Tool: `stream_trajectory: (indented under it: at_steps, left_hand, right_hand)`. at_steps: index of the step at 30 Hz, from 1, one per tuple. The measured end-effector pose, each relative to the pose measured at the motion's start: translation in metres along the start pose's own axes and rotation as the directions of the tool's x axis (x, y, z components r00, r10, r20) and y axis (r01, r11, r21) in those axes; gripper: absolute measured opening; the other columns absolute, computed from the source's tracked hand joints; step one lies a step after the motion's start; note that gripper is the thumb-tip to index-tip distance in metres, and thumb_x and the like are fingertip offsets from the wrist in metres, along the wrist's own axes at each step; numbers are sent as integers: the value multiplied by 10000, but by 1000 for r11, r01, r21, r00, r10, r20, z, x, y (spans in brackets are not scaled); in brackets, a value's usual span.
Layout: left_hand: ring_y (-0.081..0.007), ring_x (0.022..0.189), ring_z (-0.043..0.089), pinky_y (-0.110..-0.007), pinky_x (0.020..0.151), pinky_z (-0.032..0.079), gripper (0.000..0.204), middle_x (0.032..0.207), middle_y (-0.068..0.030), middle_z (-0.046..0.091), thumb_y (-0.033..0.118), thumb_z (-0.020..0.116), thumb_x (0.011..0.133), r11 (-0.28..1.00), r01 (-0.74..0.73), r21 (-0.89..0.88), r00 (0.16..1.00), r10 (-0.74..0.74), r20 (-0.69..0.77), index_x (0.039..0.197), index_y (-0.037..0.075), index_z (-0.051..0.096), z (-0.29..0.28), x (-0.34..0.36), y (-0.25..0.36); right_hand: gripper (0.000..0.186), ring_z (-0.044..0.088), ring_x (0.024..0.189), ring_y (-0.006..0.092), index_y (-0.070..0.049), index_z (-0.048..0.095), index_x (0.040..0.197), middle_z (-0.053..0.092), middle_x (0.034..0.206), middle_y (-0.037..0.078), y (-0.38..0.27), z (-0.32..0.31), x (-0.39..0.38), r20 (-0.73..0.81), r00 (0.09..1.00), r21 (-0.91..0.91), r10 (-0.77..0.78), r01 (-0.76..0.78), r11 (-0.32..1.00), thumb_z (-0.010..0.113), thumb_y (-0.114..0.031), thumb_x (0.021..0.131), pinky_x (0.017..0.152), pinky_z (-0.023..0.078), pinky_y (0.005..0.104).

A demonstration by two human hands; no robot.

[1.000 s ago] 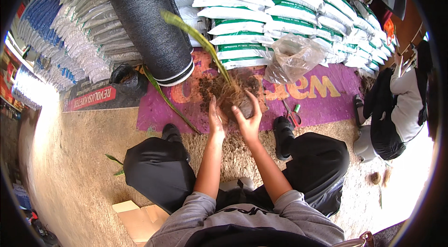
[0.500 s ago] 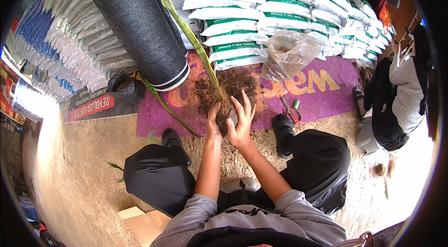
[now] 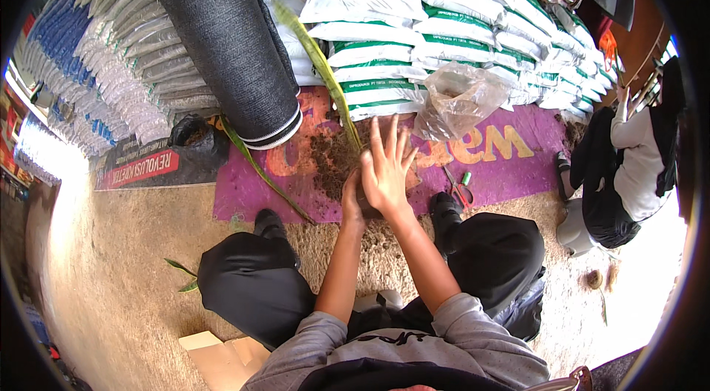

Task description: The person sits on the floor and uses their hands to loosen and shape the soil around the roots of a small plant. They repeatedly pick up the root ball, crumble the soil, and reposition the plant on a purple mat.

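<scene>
A long, yellow-edged snake plant leaf [image 3: 325,73] rises from the dark soil and roots [image 3: 333,162] on the purple banner. At its base, a dark brown lump [image 3: 367,208] shows between my palms; whether it is packed soil or a container I cannot tell. My left hand [image 3: 352,197] cups the lump's left side, its fingers partly hidden. Across from it, my right hand [image 3: 386,177] lies against the lump with fingers stretched and spread over the roots. Another snake plant leaf [image 3: 262,169] lies to the left.
Red-handled scissors [image 3: 463,194] and a small green spool [image 3: 466,178] lie right of my hands. A clear plastic bag [image 3: 462,99] stands before stacked white sacks [image 3: 381,55]. A black mesh roll [image 3: 222,43] leans at left, near a black bag [image 3: 196,136]. Another person [image 3: 629,162] sits at right.
My right hand has slid up and over the lump, its fingers now reaching farther across the roots. The leaf's tip has shifted right in view.
</scene>
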State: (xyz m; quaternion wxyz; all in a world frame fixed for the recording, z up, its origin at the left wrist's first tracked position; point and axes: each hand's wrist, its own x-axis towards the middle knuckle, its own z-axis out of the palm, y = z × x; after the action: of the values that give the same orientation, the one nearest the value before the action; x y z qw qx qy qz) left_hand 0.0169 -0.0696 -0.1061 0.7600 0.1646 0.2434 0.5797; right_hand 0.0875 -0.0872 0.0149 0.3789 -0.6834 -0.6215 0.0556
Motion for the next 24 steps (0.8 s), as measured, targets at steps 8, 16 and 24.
stream_trajectory:
  at_steps: [8,16,24]
  left_hand:
    - [-270,959,596,-412,828,488,463,1094,-135,598,399,467,861,995,102,16,974,-97,-204,1133,33,544,11,-16,28]
    - [-260,1020,557,-376,900,449,478,1165,-119,553,412,424,901,982,81,-169,996,-71,63,1164,25,523,36,-30,11]
    - [-232,1031,564,-396,904,451,604,1146,-104,573,552,370,889,990,139,31,990,-139,-18,1206,57,510,19,-20,23]
  right_hand:
    - [598,0,1356,439,-201,205,1440,27,1503,163,-8,-49,14,-250,968,125,9,23,992,175,-503,925,1015,-27,643]
    - [548,30,1351,450,-181,269,1419,75,1496,171,-4,10,2,35,999,-68,34,-31,997,307,-423,928,1006,-27,662]
    - [558,313,1295,345,-61,400,1337,334,1400,193,36,-17,-21,-70,997,566,11,30,824,565,-297,859,1065,228,431]
